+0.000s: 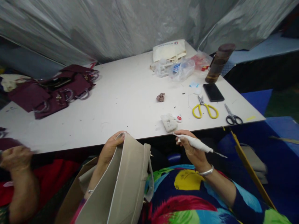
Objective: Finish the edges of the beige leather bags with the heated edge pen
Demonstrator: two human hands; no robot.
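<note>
My left hand (pixel 111 148) grips the top edge of a beige bag (pixel 126 183) that stands on my lap below the table's front edge. My right hand (pixel 191 149) is closed round a thin tool with a white wrapped handle (pixel 198 144); its metal tip reaches toward a small whitish lump (pixel 169 122) at the table's front edge.
On the white table (pixel 116 99): dark red bags (pixel 53 90) at left, yellow scissors (pixel 205 108), black scissors (pixel 232 117), a black phone (pixel 213 92), a brown bottle (pixel 220 63), plastic bags (pixel 179 67) and a small brown scrap (pixel 160 97). Another person's hand (pixel 14 157) is at far left.
</note>
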